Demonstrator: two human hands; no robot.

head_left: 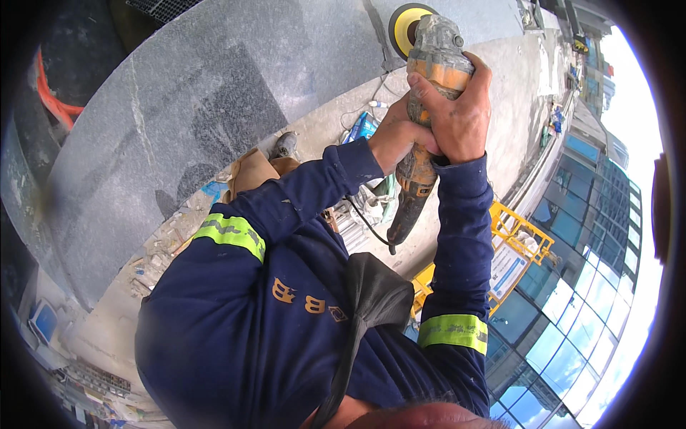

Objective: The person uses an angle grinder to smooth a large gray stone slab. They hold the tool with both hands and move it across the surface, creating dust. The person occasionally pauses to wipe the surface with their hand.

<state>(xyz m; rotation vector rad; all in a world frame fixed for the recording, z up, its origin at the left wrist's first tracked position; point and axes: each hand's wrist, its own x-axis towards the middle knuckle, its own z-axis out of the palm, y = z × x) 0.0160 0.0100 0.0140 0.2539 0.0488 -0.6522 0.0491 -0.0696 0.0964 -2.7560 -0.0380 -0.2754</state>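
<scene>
At far left I have a curved orange-red strip [53, 96], then a broad, smooth grey slab [146, 161] with darker patches. Right of its middle, the left hand [401, 134] is wrapped around the body of a dusty orange-and-grey power tool [439, 71]. The tool's round yellow-and-black disc [401, 32] is at the slab's upper right (whether they touch, I can't tell from here). The right hand [466, 118] is closed on the tool nearer its head. Farther right, I see a yellow metal frame [502, 216] and a blue-glass building [572, 314].
</scene>
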